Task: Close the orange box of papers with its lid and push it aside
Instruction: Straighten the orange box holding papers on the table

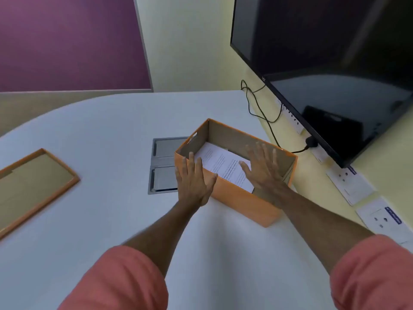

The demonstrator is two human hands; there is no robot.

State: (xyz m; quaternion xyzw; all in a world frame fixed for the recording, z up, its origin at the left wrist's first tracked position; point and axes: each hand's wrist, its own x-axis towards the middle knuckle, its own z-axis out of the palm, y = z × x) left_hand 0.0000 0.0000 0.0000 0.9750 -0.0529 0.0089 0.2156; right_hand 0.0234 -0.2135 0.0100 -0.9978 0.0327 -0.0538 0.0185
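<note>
The orange box [242,199] stands open on the white table, right of centre, with white printed papers [220,161] lying inside. Its lid [33,186] lies upside down, brown inside facing up, at the table's left edge, far from the box. My left hand [194,183] hovers flat with spread fingers over the box's near-left corner. My right hand [263,170] is spread flat above the papers, over the inside of the box. Neither hand holds anything.
A grey recessed cable hatch [162,166] sits in the table just left of the box. A black wall monitor [324,63] hangs at the right, with a black cable [263,108] and wall sockets [348,186] beside the table's right edge.
</note>
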